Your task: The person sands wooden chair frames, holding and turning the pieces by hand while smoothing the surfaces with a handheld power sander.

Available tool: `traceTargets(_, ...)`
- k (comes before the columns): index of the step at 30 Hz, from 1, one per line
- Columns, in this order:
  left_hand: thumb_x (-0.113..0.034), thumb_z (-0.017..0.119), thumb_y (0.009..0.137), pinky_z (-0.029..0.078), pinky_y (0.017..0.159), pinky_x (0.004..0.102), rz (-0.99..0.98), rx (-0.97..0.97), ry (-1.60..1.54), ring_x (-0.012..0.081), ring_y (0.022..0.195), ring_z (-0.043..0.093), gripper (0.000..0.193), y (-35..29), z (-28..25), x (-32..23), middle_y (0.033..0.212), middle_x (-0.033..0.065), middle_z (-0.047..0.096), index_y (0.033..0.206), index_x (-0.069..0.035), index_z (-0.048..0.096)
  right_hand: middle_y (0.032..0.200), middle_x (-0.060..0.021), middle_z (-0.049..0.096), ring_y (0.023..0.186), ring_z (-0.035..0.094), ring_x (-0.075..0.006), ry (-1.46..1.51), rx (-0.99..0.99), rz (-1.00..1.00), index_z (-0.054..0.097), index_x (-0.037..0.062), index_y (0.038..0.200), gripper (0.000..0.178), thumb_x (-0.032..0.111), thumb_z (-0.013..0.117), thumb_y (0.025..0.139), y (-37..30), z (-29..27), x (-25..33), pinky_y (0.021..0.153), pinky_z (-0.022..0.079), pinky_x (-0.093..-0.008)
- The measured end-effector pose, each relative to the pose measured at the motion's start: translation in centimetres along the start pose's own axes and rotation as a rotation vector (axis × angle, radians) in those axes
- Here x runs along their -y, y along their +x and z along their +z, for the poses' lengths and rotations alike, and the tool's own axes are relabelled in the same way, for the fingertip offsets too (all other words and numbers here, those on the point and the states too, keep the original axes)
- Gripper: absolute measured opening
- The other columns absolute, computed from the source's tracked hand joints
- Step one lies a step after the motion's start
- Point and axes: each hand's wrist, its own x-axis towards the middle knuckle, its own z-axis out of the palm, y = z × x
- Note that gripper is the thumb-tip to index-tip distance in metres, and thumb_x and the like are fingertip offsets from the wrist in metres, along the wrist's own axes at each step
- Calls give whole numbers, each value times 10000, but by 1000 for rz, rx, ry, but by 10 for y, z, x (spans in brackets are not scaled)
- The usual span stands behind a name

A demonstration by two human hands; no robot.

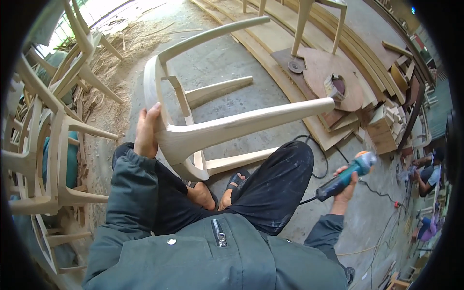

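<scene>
A pale, unpainted wooden chair frame [241, 119] lies tipped on the floor in front of my knees, its legs pointing away to the right. My left hand [146, 133] grips its curved back rail at the left, thumb on top. Out to the right, my right hand [347, 188] is wrapped round the body of a teal and black angle grinder [342, 182]. The grinder's head points up and away from me, apart from the chair, and a dark cord leaves its rear end. Its disc is too blurred to make out.
More bare chair frames [63, 159] are stacked at my left, near wood shavings [113, 72]. Long boards [270, 65] lie ahead, with a round wooden panel [350, 77] and a sanding disc [296, 66]. A wooden box of offcuts [384, 130] stands right. Cords cross the floor; other people work far right.
</scene>
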Motion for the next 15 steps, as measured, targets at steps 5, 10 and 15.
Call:
traceTargets(5, 68, 621, 845, 453, 1093, 458, 1087, 318, 210, 308, 1227, 597, 570, -101, 112, -54, 1337, 188, 584, 1401, 6, 512, 1112, -80, 522, 1043, 576, -238, -229, 364, -338, 454, 57, 1349, 707, 291, 832, 800, -3, 123, 129, 1004, 474, -372)
traceTargets(10, -228, 885, 748, 448, 1111, 444, 906, 910, 296, 410, 1338, 494, 994, -145, 265, -21, 1441, 247, 478, 1538, 22, 335, 1155, -101, 501, 1065, 544, -233, 23, 767, -328, 415, 33, 1448, 936, 301, 900, 694, 5, 250, 137, 959, 467, -408)
traceTargets(15, -238, 861, 716, 513, 991, 437, 601, 1070, 12, 395, 1156, 641, 785, -124, 300, -9, 1220, 262, 623, 1368, -32, 474, 1137, -113, 566, 1026, 583, -234, 23, 1116, -448, 416, 22, 1451, 969, 370, 924, 703, -4, 309, 108, 942, 484, -401)
